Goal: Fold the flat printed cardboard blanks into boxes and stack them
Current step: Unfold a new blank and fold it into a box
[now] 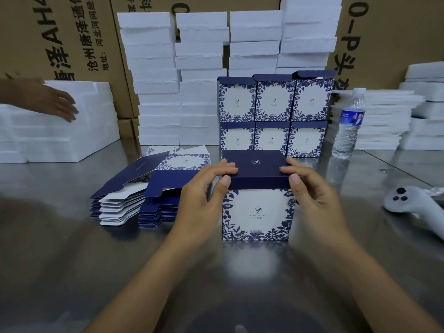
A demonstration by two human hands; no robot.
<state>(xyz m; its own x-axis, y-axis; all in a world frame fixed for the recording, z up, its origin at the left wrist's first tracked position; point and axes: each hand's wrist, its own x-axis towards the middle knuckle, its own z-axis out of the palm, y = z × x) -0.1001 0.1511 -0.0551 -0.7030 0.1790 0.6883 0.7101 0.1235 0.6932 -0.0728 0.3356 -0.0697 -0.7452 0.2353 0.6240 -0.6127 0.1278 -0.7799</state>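
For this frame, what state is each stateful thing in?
Blue-and-white printed cardboard box: folded, upright, dark lid down.
Left grip: pinches the lid's left edge.
Right grip: pinches the lid's right edge.
Flat printed cardboard blanks: unfolded, piled.
Finished printed boxes: stacked two rows high, three across.
Clear plastic water bottle: upright, capped.
White handheld controller: lying down, untouched.

Both bare forearms reach forward, side by side. The left hand (204,195) and right hand (314,195) face each other, each pinching the box (255,212): curled fingers on its top, thumbs against its front edge.
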